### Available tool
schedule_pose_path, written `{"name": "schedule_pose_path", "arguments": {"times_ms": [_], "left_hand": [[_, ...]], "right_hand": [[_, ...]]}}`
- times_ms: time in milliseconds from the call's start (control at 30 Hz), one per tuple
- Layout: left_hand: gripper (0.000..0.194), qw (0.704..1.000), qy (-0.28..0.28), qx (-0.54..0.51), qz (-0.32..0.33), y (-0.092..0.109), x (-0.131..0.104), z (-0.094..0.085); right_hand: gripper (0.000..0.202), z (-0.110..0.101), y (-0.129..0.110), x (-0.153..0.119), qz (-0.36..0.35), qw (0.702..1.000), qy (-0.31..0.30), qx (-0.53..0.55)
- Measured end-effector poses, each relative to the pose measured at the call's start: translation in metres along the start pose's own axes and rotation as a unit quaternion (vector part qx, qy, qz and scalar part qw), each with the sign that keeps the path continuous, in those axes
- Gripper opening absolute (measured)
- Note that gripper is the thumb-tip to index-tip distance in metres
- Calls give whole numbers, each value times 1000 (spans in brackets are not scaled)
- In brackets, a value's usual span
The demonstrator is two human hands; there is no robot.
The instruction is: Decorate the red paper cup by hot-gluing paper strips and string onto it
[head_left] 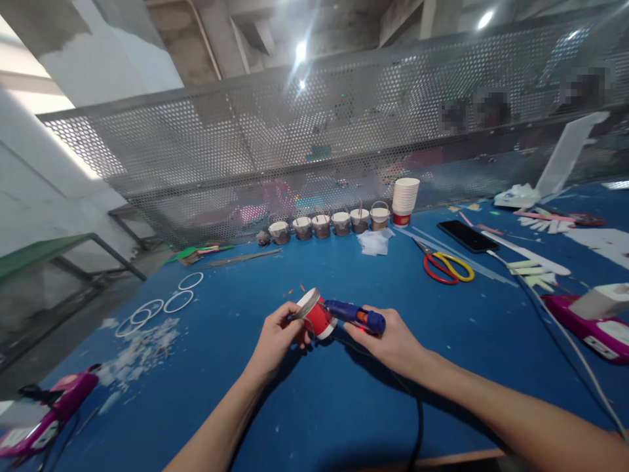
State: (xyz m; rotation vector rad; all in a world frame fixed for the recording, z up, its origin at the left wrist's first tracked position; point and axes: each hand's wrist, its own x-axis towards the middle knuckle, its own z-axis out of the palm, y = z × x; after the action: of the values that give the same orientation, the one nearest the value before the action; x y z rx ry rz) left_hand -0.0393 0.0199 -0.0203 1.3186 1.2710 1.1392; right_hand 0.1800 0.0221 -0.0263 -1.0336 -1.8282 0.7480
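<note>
Tilted on its side above the blue table, a red paper cup [318, 317] with a grey-brown band round its rim is held by my left hand [281, 333]. My left fingers and thumb close on the rim end. A blue hot glue gun [351, 313] sits in my right hand [393, 337], its fingers wrapped round the handle. The gun's nozzle points left and meets, or nearly meets, the cup's side by the band. From the gun a dark cord runs down to the table's front edge. Small orange-brown scraps [296, 288] lie just behind the cup.
Several small banded cups [321, 226] line the back beside a stack of paper cups [405, 196]. Scissors [445, 267] and a phone [466, 236] lie to the right. White rings [179, 301] and whitish scraps [137, 354] are on the left. Magenta power strips [63, 410] flank both sides.
</note>
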Motion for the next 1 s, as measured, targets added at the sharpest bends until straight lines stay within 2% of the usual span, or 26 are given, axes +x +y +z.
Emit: {"name": "schedule_pose_path", "arguments": {"times_ms": [333,600,1000], "left_hand": [[3,1000,-3,0,4,-1,0,0],[3,1000,-9,-2,7,-2,2,-3],[2,1000,-17,-3,6,-5,2,-3]], "right_hand": [[29,0,-5,-2,29,998,-34,42],[26,-6,-8,6,116,982,-54,138],[29,-5,-12,3,117,977,-83,156]]}}
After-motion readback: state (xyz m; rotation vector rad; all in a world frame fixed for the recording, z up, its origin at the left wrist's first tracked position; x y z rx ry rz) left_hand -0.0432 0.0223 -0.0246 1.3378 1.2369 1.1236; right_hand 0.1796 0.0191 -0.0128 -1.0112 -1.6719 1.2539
